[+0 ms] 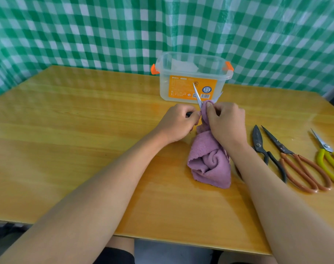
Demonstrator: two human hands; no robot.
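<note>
A pair of scissors (pixel 197 96) with open silver blades points up and away over the table's middle; its dark handle is gripped by my left hand (pixel 178 122). A purple cloth (pixel 210 161) trails from between the blades down onto the table. My right hand (pixel 227 121) pinches the cloth's upper part against the blades. The handles are mostly hidden inside my left fist.
A clear plastic box (pixel 192 77) with orange clips and an orange label stands behind the hands. Three more scissors lie at the right: black-handled (pixel 265 149), brown-handled (pixel 299 164) and yellow-handled (pixel 328 159). A green checked cloth (pixel 105 31) hangs behind the wooden table (pixel 76 130).
</note>
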